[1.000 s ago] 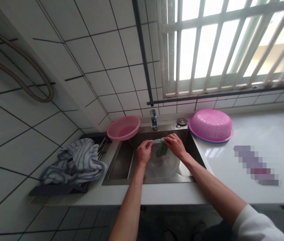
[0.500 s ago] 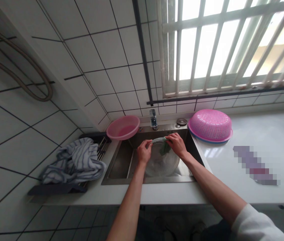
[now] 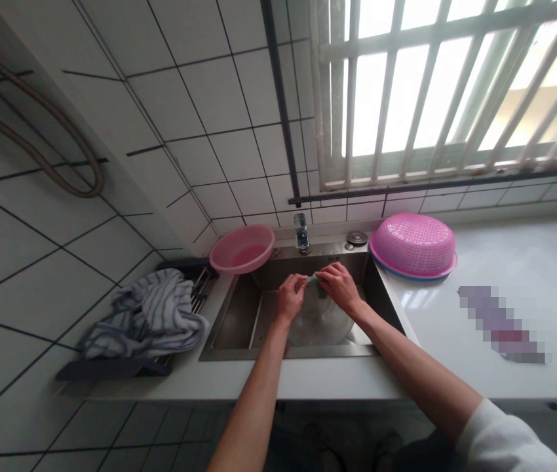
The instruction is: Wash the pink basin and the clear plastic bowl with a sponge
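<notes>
Above the sink (image 3: pixel 229 321), a short pale green vegetable stalk (image 3: pixel 312 279) is stretched between my two hands. My left hand (image 3: pixel 291 296) pinches one end of it, and my right hand (image 3: pixel 338 286) has its fingers closed round the other end. A bit of dark green leaf shows below the right fingers; the rest is covered. Under both hands a round, see-through strainer bowl (image 3: pixel 320 324) rests in the basin, partly hidden by them. Whether it contains anything is too unclear to tell.
Behind the basin stands a faucet (image 3: pixel 301 231), with a metal drain strainer (image 3: pixel 357 238) to its right. A pink basin (image 3: pixel 242 250) sits at the back left, and an upturned pink colander (image 3: pixel 413 244) on the right counter. Striped cloth (image 3: pixel 151 314) lies over a left-hand rack.
My left hand has moved right and slightly up, closer to my right hand. The right hand has shifted slightly left. Less of the stalk and its dark leaf shows now.
</notes>
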Motion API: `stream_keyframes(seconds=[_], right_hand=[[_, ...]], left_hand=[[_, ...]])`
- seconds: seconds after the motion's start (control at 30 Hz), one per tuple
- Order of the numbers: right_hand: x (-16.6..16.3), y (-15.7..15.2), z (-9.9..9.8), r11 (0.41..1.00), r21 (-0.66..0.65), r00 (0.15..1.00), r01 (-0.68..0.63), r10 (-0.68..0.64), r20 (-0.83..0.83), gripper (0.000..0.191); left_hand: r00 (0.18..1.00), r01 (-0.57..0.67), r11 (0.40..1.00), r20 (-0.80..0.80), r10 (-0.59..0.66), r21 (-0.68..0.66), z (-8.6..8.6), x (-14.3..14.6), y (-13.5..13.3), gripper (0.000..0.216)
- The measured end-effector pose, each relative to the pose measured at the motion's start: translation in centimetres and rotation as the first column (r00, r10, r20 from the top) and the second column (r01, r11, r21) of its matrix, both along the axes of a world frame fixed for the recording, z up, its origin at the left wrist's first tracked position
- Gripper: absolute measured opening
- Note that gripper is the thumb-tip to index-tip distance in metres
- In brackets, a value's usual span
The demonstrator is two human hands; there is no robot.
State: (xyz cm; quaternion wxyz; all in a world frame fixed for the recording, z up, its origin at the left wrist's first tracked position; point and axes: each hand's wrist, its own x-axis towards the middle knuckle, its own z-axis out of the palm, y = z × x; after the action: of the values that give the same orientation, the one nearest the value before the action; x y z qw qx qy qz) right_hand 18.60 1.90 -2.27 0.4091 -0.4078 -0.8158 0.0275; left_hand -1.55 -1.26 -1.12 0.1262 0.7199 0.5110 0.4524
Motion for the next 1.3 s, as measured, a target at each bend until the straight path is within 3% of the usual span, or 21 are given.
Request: stream_keyframes(seconds=[0.1, 0.3, 0.5, 0.63, 0.73, 0.83, 0.93, 1.13, 1.3], right_hand=[[-0.4, 0.0, 0.0, 0.997, 0.016, 0.997, -0.074, 0.073, 0.011, 0.027], [1.1, 0.5, -0.1, 0.998, -0.045, 0.992, 0.044, -0.049, -0.113, 0.021], [0.1, 0.0, 0.0, 0.998, -0.027, 0.996, -0.064, 0.062, -0.069, 0.026], [1.3, 0.6, -0.2, 0.996, -0.067, 0.989, 0.052, -0.061, -0.137, 0.022], [1.5, 0.6, -0.4, 0.995, -0.076, 0.986, 0.071, -0.081, -0.147, 0.02], [0.2, 0.1, -0.3, 0.999, -0.035, 0.996, -0.012, 0.008, -0.086, 0.026], [-0.9, -0.3, -0.1, 0.998, -0.019, 0.998, -0.06, 0.059, -0.036, 0.031], [1.6, 0.7, -0.3, 0.989, -0.102, 0.974, 0.109, -0.127, -0.186, 0.029], [1.8, 0.7, -0.4, 0.992, -0.103, 0.988, 0.066, -0.08, -0.133, 0.029]], left_hand=[[1.0, 0.0, 1.0, -0.011, -0.001, -0.013, 0.1, -0.1, -0.1, 0.014], [0.994, -0.091, 0.995, 0.064, 0.093, -0.026, 0.0, -0.5, 0.1, 0.014], [0.999, -0.038, 0.999, 0.001, 0.038, -0.031, 0.1, -0.2, 0.0, 0.013], [0.986, -0.156, 0.988, 0.067, 0.156, 0.0, -0.2, -1.2, 0.3, 0.011], [0.992, -0.108, 0.994, 0.064, 0.108, -0.004, -0.3, -1.0, 0.4, 0.012], [1.0, -0.021, 1.0, -0.01, 0.021, -0.008, -0.2, -0.1, 0.1, 0.011], [0.999, -0.01, 1.0, -0.036, 0.01, -0.006, 0.0, 0.1, 0.0, 0.011], [0.985, -0.152, 0.988, 0.086, 0.149, 0.031, -0.2, -1.0, 0.5, 0.013], [0.998, -0.055, 0.998, -0.035, 0.054, -0.028, 0.0, -0.3, 0.2, 0.027]])
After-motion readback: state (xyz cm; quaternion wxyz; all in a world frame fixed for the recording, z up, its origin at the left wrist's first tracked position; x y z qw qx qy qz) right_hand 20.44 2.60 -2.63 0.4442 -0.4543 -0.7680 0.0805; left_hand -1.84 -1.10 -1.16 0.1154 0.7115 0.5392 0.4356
